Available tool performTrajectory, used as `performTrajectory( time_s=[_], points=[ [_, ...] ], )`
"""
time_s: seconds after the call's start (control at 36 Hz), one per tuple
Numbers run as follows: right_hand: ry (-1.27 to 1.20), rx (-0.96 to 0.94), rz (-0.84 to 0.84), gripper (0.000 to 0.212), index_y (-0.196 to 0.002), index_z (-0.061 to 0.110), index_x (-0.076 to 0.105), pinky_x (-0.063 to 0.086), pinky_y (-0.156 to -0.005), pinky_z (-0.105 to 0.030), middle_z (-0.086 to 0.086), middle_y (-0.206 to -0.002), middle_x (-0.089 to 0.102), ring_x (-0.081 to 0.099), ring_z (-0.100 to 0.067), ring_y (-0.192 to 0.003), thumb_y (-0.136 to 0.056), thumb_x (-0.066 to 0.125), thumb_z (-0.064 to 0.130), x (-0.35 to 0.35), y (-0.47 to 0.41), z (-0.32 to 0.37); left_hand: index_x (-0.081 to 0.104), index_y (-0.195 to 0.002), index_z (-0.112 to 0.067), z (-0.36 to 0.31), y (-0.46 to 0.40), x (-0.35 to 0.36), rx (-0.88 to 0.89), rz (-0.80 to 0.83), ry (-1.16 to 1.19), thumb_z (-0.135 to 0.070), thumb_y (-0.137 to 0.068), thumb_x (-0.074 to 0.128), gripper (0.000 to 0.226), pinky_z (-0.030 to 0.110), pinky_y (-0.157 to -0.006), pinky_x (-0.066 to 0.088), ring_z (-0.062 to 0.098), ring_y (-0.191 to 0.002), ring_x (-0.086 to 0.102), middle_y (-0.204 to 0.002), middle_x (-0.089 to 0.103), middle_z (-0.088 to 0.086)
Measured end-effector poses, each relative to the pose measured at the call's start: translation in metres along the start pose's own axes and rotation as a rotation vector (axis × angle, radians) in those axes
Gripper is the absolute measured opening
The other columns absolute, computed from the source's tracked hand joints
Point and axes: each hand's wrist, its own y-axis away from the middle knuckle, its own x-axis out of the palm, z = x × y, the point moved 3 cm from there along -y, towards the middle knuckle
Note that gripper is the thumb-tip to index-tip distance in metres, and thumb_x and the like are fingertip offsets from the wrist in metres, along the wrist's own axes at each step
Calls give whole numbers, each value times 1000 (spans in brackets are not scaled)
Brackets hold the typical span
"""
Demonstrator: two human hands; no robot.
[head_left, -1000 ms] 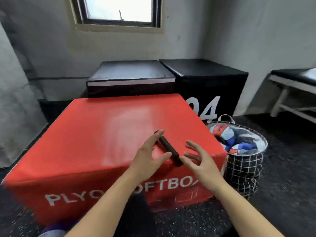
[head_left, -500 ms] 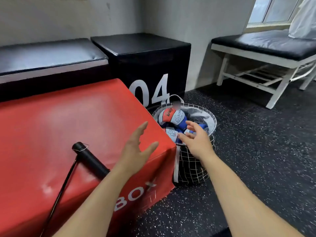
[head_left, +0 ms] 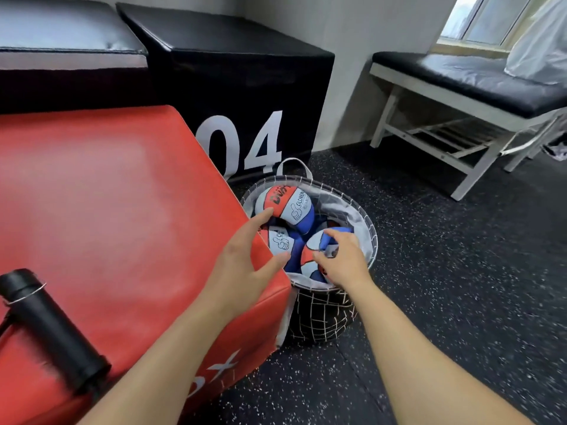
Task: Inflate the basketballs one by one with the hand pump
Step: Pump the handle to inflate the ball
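Note:
Several deflated red, white and blue basketballs (head_left: pixel 288 207) lie crumpled in a round wire-pattern basket (head_left: pixel 322 317) on the floor beside the red box. My right hand (head_left: pixel 343 259) reaches into the basket, its thumb and fingers pinching the fold of the nearest ball (head_left: pixel 313 251). My left hand (head_left: pixel 242 259) hovers over the box's corner with straight spread fingers, fingertips near the top ball. The black hand pump (head_left: pixel 46 326) lies on the red box at the lower left, apart from both hands.
The red plyo soft box (head_left: pixel 107 204) fills the left. A black box marked 04 (head_left: pixel 233 87) stands behind it and behind the basket. A white-framed bench with a black pad (head_left: pixel 472 78) stands at the right on speckled black floor.
Both hands left the pump on the red box and swung right to the basket. My right hand dropped inside and took hold of a ball; the view turned right and closer.

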Motion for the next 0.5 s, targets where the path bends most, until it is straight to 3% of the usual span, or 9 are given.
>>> performTrajectory(
  time_s=[0.11,0.22,0.33,0.5],
  points=[
    [114,28,22,82,-158,35,37,47,-101,-40,-9,-133,63,60,-29,-123,-88,77,52,14,2,-3,39,-159,-38,0,-2,1,11,12,-5,-34,-95,77,75,24,-124,29,-9,-147,34,-159,43,-23],
    [102,21,-44,74,-159,34,38,51,-98,-41,-6,-112,73,66,-28,-108,-94,72,26,21,6,-3,41,-158,-37,-1,0,0,19,6,5,-31,-95,77,73,17,-121,28,-12,-145,35,-158,45,-24],
    [-97,39,-192,61,-151,33,49,51,-95,-38,0,-100,68,65,-27,-99,-97,66,12,-5,12,4,42,-157,-37,-1,3,0,4,4,28,-30,-94,78,73,18,-122,29,-12,-145,36,-156,46,-25],
    [-233,-235,-310,56,-141,45,54,56,-86,-40,6,-90,70,68,-18,-83,-95,68,15,-51,43,50,41,-157,-41,-5,16,-5,-5,22,44,-38,-93,79,74,38,-126,34,-7,-147,36,-158,45,-23]
  ],
)
